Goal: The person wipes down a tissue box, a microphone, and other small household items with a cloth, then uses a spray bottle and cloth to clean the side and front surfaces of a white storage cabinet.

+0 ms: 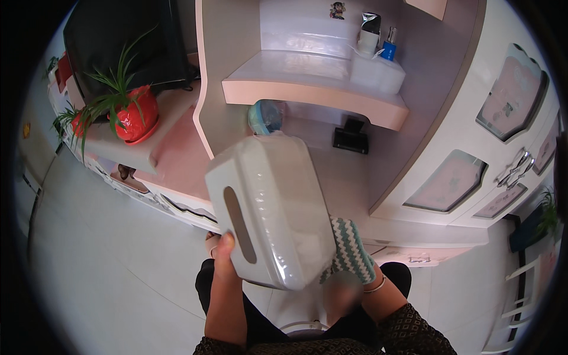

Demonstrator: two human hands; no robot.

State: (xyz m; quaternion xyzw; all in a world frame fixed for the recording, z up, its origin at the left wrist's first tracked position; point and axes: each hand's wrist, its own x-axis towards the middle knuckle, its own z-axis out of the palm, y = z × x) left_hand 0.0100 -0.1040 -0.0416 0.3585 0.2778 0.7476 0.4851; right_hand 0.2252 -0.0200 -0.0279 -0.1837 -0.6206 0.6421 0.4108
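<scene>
Tilted in front of me is a large white plastic box (284, 208) with a glossy surface and a dark oblong slot in its left face. My left hand (223, 246) grips its lower left side, thumb on the outer face near the slot. My right hand (353, 253) is covered by a green and white striped knitted mitt or cloth (348, 239) and lies against the box's lower right side. The fingers of this hand are hidden by the knit and the box. A bracelet circles the right wrist.
A pink and white desk unit (315, 91) rises ahead. Its shelf bears a white box (377, 73) with a blue bottle (388, 49). Beneath sits a black stand (351, 136). A red plant pot (137, 113) and a television (124, 40) are left; cabinet doors (448, 182) right.
</scene>
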